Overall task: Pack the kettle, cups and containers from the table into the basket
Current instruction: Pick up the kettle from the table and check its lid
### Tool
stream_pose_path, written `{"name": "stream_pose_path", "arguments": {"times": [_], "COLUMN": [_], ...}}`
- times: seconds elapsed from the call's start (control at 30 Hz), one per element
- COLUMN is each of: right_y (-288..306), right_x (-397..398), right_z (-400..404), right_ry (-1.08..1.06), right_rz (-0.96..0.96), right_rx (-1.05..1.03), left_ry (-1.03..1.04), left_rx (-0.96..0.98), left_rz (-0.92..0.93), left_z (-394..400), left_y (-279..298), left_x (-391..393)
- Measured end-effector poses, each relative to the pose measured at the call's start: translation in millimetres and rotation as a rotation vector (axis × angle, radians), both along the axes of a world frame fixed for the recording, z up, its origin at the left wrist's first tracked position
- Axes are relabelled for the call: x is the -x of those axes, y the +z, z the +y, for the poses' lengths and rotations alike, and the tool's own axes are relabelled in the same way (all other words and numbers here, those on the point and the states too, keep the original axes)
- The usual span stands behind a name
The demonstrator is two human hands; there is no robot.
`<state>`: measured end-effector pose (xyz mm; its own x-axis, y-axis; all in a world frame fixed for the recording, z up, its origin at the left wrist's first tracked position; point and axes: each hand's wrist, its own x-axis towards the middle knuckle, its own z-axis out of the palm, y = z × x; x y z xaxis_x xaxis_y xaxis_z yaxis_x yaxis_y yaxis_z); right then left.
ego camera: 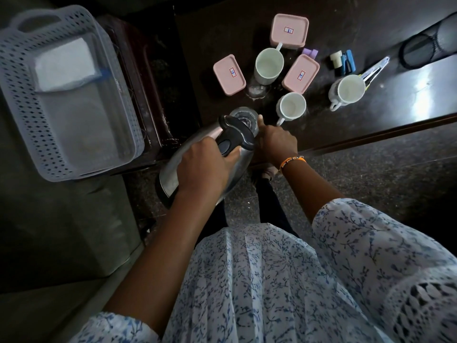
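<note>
Landmark: steel kettle (197, 154), tilted, held off the near edge of the dark bench (346, 125).

Hands: left hand (202, 169) grips the kettle's black handle (235, 137), fingers curled round it. Right hand (274, 142) is at the kettle's far right side by the glass lid (243, 118); thumb raised against the lid's rim, other fingers hidden, so its grip cannot be told. A beaded band (291, 160) sits on that wrist.

Cups: small white cup (290, 106) just right of the kettle's lid; tall white cup (268, 66) beyond the kettle; third white cup (346, 91) well right of the kettle, with metal tongs (376, 68) touching its far rim.

Containers: three pink lidded boxes beyond the kettle, one (229, 75) left of the tall cup, one (300, 73) right of it, one (289, 30) farthest back.

Basket: grey perforated basket (17, 95) well left of the kettle, on a separate dark stand; it holds a clear bag with white contents (65, 64).

Other: blue stapler (347, 63) and small white item (335, 60) far right of the kettle; dark mesh cylinder (420, 49) beyond them.
</note>
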<state>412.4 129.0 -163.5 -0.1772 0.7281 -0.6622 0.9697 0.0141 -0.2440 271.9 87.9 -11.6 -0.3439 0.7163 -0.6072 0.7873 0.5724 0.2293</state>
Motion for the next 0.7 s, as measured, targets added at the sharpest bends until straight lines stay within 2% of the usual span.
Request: {"name": "stream_pose_path", "arguments": {"times": [0.7], "right_y": [4.0], "right_x": [-0.9], "right_z": [0.8], "right_ry": [0.007], "right_rz": [-0.001], "right_rx": [0.002], "left_ry": [-0.025], "left_rx": [-0.021], "left_rz": [0.01], "left_z": [8.1], "left_y": [0.3], "left_x": [0.0]}}
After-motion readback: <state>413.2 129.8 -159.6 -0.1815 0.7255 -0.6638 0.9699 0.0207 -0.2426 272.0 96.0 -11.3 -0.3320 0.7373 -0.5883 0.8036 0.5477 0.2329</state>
